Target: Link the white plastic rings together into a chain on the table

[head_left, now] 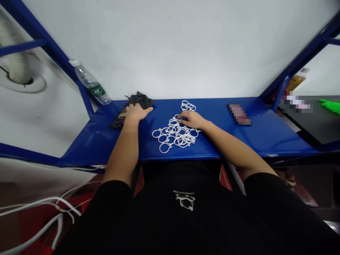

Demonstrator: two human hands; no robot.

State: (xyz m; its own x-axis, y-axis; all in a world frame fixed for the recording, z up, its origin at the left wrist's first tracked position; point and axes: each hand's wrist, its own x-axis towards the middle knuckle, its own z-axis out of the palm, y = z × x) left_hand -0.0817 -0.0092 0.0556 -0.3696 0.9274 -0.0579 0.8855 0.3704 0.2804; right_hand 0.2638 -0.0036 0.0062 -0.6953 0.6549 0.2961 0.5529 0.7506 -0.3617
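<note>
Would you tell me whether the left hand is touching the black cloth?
Touching. The head view shows the left hand resting palm-down on the black cloth, covering its middle.

Bare blue shelf between white rings and phone.

Black short-sleeved shirt with a small white chest print, forearms bare.

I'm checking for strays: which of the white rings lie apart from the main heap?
The small cluster by the back edge of the table, just beyond the right hand. It lies apart on bare blue, while the other rings tangle in one heap.
</note>
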